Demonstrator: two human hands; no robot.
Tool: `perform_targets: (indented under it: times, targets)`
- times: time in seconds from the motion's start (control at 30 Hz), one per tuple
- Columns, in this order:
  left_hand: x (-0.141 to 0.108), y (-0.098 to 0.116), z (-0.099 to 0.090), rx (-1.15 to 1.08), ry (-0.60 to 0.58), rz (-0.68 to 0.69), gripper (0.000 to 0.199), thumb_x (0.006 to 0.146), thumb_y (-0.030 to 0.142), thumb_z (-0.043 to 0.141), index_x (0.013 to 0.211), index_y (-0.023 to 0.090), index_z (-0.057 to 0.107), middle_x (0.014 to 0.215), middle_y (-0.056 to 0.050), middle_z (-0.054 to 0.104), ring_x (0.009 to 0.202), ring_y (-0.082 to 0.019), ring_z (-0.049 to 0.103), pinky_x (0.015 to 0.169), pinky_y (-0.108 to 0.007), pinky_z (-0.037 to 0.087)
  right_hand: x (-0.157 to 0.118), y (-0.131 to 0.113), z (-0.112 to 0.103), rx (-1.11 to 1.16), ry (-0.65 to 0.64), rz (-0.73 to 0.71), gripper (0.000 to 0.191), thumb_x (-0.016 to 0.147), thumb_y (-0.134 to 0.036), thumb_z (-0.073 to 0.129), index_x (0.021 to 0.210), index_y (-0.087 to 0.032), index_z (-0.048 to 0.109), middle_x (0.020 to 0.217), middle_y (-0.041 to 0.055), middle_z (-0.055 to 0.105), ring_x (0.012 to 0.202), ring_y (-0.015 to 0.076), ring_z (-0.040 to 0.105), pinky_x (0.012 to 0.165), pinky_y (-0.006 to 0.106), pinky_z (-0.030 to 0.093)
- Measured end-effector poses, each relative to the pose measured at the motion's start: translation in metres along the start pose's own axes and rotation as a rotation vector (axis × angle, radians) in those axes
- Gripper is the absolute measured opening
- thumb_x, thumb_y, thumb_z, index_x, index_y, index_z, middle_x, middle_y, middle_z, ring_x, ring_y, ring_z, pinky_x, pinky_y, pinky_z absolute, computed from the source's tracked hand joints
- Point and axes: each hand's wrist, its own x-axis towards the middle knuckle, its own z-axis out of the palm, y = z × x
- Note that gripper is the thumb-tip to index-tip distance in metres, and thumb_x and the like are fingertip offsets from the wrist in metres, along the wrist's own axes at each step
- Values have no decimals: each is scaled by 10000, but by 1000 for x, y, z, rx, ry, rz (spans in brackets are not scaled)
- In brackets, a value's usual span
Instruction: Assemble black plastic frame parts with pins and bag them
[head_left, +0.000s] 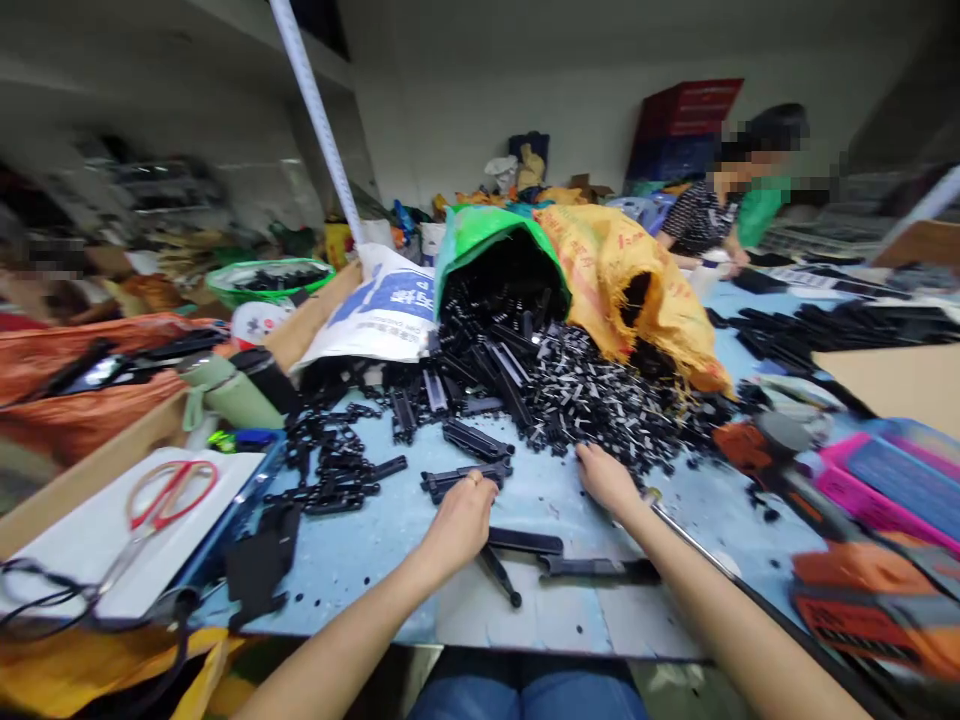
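Note:
My left hand [459,515] is closed, fingers pressed together, at the near edge of a pair of long black plastic parts [465,478]. Whatever its fingertips hold is hidden. Just below this hand a thin black bar with a round end [501,578] sticks out, beside a flat black strip [525,541] and another long black part [592,569]. My right hand [606,482] has its fingers curled together at the front edge of a heap of small black and grey pieces [600,395]. Its fingertips are too small to read.
Open sacks, one green [499,225], one yellow [630,260], stand behind the heap. Red-handled scissors [169,500] and a green bottle [232,390] lie left. An orange power tool [877,600] and pink basket [862,480] are right. A person [701,220] sits beyond.

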Motion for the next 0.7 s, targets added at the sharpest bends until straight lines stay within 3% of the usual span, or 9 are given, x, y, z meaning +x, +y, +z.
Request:
perform_targets:
  times: [0.1,0.27,0.47,0.7]
  targets:
    - [-27,-7,-6,27,-84,-39,221,862,108,334,850,160,549,866,-68,523,790,-166,520,716,-267,419,7,7,2,8,-18,-57,187,835,-152,421,975,-105,537,886,127,605,808,204,585,690,270,380]
    - [-35,-5,-1,93,-116,-84,231,774,30,365,866,155,536,902,-79,528,843,-185,511,749,-279,424,8,16,7,109,-64,-76,152,790,-214,439,868,-143,549,810,100,631,747,223,598,658,291,399]
    - [-37,-8,-3,121,-94,-93,279,712,-3,364,879,148,529,933,-87,529,865,-194,500,766,-286,425,-41,5,10,556,7,-239,276,756,-468,543,809,-199,566,807,54,648,713,192,590,638,267,438]
    - [-34,-7,1,147,-85,-129,307,719,-41,340,868,143,535,950,-93,520,884,-197,489,792,-307,411,-77,-23,-9,730,51,-171,361,715,-545,590,751,-186,573,619,19,582,558,155,517,535,255,402]
